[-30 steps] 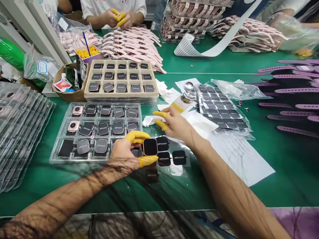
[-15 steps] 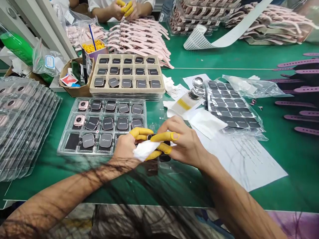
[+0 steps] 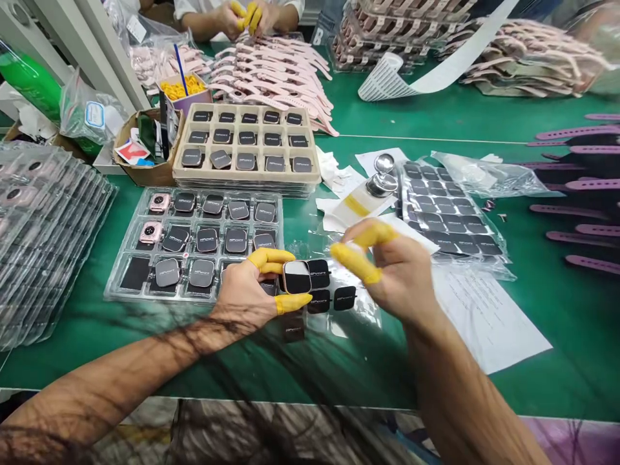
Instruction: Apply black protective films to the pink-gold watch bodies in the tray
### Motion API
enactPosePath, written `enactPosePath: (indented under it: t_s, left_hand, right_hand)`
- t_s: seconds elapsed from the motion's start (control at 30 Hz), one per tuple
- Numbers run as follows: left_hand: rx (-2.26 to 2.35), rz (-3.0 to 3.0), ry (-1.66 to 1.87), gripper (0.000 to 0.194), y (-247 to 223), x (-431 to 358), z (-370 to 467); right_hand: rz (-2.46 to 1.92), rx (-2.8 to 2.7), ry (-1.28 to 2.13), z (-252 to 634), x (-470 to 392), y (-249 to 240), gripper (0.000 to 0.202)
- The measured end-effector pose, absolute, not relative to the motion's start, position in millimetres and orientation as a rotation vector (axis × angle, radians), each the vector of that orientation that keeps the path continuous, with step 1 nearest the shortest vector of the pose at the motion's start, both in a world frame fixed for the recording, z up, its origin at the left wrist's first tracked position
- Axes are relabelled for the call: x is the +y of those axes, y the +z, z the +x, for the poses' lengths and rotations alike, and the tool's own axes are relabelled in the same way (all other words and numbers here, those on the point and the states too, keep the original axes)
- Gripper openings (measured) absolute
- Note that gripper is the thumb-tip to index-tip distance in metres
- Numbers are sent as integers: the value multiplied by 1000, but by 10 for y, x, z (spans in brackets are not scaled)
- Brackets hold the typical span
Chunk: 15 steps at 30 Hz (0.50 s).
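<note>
Between its yellow-covered thumb and finger, my left hand [image 3: 252, 287] holds a watch case [image 3: 297, 277], its dark shiny face up. To the right, my right hand [image 3: 387, 265] is raised with yellow-covered fingertips pinched together; something whitish shows at them, blurred. Beneath and beside the watch case, a clear sheet with black square stickers [image 3: 344, 298] lies on the table. The clear tray [image 3: 116, 284] left of my left hand holds watch cases, most with black covers and two pink ones showing their round backs.
Behind the clear tray is a beige tray [image 3: 247, 175] of black-covered pieces. A pump bottle [image 3: 361, 203] stands on white paper, beside bagged sticker sheets [image 3: 453, 213]. Stacked trays [image 3: 48, 245] are at left. Another person's hands [image 3: 249, 19] work at the back, beyond pink straps [image 3: 276, 71].
My right hand has moved right and up, away from the watch case. The white cloth that covered my left fingers is gone from there, and the watch face now shows.
</note>
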<state>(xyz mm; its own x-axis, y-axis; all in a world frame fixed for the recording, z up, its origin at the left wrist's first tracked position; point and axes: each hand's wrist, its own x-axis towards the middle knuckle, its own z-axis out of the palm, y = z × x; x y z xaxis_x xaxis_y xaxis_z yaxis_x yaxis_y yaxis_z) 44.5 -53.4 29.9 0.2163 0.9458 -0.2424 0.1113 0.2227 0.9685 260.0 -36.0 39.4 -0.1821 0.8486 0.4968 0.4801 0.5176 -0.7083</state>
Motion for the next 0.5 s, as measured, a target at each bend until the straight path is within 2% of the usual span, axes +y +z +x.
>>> enactPosePath:
  t_s: [0.1, 0.23, 0.3, 0.4, 0.5]
  left_hand:
    - [1141, 1212, 836, 57, 275, -530, 442]
    - [1126, 1151, 865, 58, 283, -504, 446]
    - [1130, 1134, 888, 57, 299, -500, 450]
    - [1128, 1142, 893, 54, 313, -508, 453]
    - [1140, 1152, 919, 53, 304, -516, 458]
  right_hand:
    - [-972, -2125, 455, 2470, -429, 392, 9]
    - [-1096, -2148, 6, 2454, -425, 406, 7]
    - [-1102, -2071, 58, 2493, -416, 412, 12]
    - [-1021, -2071, 329, 2512, -410, 400, 13]
    - [-1213, -1972, 81, 2519, -400, 396, 12]
